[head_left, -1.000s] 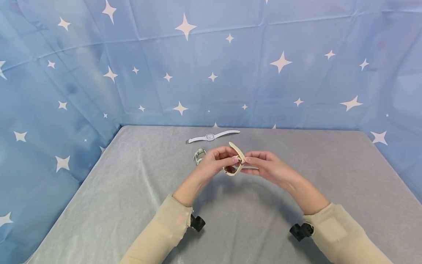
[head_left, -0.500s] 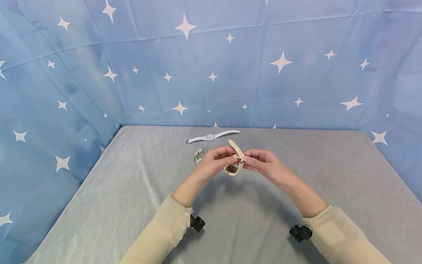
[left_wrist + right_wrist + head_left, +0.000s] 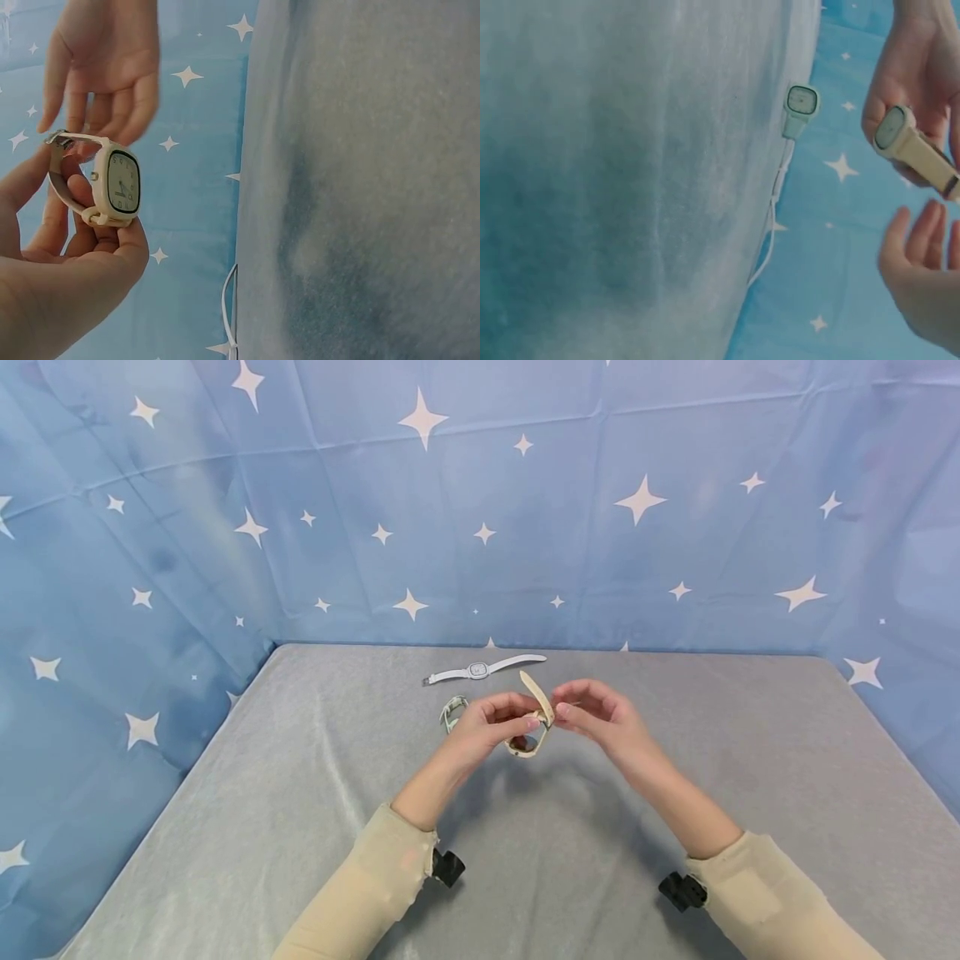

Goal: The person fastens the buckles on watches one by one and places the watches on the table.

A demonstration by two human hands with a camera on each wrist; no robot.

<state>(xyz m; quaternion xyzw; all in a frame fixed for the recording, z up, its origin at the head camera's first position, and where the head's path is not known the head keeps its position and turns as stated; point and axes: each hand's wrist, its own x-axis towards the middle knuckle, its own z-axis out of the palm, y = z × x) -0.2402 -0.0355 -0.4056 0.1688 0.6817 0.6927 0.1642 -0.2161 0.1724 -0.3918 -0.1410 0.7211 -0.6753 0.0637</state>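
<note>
My left hand [image 3: 480, 731] holds a cream wristwatch [image 3: 103, 187] between thumb and fingers, above the table. Its strap is bent into a loop, with the metal buckle [image 3: 58, 137] by the thumb; in the head view the free strap end [image 3: 535, 690] sticks up. The square dial [image 3: 124, 182] shows in the left wrist view. My right hand [image 3: 615, 727] is just right of the strap, fingers loosely bent and holding nothing. In the right wrist view a small gap separates the right hand [image 3: 930, 289] from the watch [image 3: 919, 154].
A white watch [image 3: 477, 671] lies stretched out near the back of the grey table [image 3: 735, 760]. A pale green watch [image 3: 450, 713], strap looped, rests just left of my left hand, partly hidden by it. A blue star-patterned cloth [image 3: 555, 527] hangs behind.
My right hand has let go of the cream watch's strap and moved slightly up and away. The left hand keeps its hold, almost in the same place.
</note>
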